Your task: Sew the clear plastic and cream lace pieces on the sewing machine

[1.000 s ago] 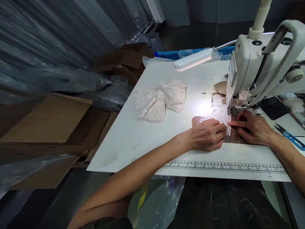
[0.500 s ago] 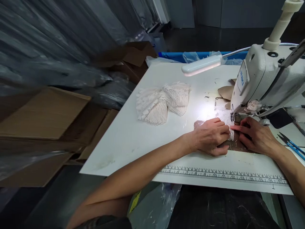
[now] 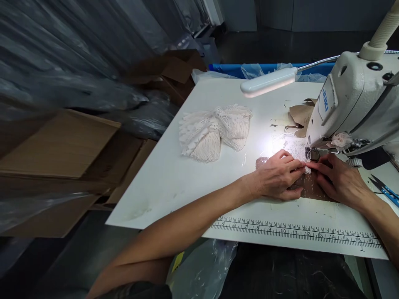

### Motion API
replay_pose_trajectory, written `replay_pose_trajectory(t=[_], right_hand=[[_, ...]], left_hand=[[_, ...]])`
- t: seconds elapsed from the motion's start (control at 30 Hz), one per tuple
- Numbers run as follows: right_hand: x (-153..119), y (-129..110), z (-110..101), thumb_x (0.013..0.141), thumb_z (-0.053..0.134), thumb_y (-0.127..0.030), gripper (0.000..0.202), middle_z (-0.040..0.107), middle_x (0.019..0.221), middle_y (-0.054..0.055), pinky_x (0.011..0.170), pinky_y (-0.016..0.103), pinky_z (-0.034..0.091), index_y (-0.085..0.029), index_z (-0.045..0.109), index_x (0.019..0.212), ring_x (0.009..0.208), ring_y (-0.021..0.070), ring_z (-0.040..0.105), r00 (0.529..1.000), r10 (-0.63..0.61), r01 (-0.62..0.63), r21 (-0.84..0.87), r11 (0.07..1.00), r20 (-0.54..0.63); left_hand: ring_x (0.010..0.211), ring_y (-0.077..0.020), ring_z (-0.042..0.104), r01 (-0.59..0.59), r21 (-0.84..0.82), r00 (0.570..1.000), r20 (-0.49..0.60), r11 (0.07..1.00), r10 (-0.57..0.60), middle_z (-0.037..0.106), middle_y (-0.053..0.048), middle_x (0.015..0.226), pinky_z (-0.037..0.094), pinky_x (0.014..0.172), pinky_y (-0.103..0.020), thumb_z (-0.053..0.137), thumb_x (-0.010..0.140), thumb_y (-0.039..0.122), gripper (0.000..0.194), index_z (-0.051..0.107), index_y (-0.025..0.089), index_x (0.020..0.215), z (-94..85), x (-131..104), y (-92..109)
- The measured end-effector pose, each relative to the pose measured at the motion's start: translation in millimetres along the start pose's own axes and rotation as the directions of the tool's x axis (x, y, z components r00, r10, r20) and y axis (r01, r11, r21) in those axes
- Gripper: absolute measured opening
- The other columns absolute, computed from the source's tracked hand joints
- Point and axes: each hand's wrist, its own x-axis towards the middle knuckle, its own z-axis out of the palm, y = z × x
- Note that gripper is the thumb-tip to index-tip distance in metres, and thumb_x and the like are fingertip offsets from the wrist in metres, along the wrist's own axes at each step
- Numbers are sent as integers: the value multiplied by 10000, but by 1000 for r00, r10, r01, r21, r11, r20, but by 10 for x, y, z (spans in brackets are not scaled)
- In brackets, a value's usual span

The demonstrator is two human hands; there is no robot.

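1. Beside the presser foot point(image 3: 308, 153), white lace point(image 3: 291, 143) lies on the table point(image 3: 156, 187), its near edge under both hands' fingertips.
2. Left hand point(image 3: 279, 176): fingers bunched. Right hand point(image 3: 346, 180): forefinger extended, others curled. Whether either pinches cannot be told.
3. Probable faults: uneven pressure could pucker the openwork; fingertips near the foot risk injury if it feeds.

Open cardboard boxes point(image 3: 59, 143) stand beside the table point(image 3: 149, 178)
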Motion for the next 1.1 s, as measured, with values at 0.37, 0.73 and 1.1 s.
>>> replay_pose_trajectory(t=[0.37, 0.73, 1.1], right_hand=[[-35, 7, -36, 958, 370, -358, 452, 683, 1033, 109, 519, 281, 396, -308, 646, 1313, 681, 190, 630, 998, 1, -2, 27, 1000, 65], [-11, -2, 38, 930, 412, -310, 447, 691, 1034, 121, 493, 284, 423, -272, 649, 1307, 693, 205, 653, 999, 50, -50, 78, 996, -3], [22, 247, -191, 983, 388, -372, 362, 731, 907, 95, 739, 432, 587, -217, 714, 1011, 860, 279, 695, 987, 163, -146, 521, 841, 14]], left_hand=[[886, -226, 598, 66, -18, 997, 51, 998, -65, 658, -144, 1200, 442, 886, -423, 428, 926, 436, 469, 635, 83, 1155, 11, 44, -43], [1027, -255, 590, 122, -54, 984, 135, 991, -114, 596, -158, 1310, 437, 948, -439, 454, 904, 488, 552, 598, 70, 1236, -29, 81, -109], [1036, -269, 584, 147, -66, 984, 116, 987, -138, 580, -178, 1312, 446, 916, -445, 477, 903, 557, 634, 566, 55, 1280, 1, 94, -141]])
